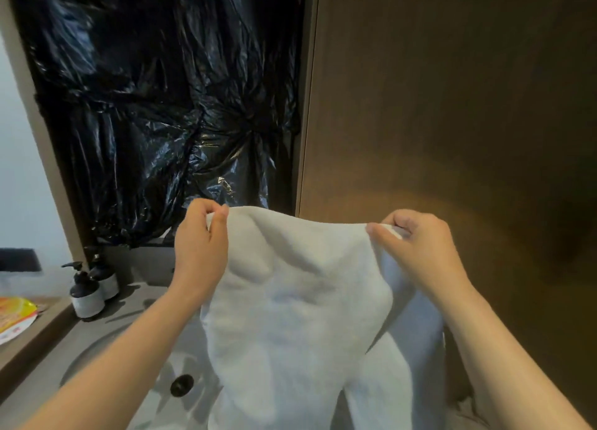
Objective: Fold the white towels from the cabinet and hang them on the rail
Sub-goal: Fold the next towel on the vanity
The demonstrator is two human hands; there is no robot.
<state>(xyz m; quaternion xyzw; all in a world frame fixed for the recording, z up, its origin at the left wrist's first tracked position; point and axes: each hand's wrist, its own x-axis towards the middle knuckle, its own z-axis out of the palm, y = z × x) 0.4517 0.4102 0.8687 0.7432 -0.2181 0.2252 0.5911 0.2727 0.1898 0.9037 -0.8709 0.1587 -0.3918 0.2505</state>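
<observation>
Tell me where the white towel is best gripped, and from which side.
At its two top corners, one from each side, as the left hand and right hand pinch it: the towel hangs limp, so spread corners keep it flat.

Matt terry-cloth towel (pixel 290 300), glossy crinkled black plastic sheet (pixel 161 106), smooth brown wood-look panel (pixel 452 106).

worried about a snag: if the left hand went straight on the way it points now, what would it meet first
Probably the black plastic sheeting. The left hand, pinching a top corner of the white towel, points up and away toward it; nothing shows between, though depth is unclear.
</observation>
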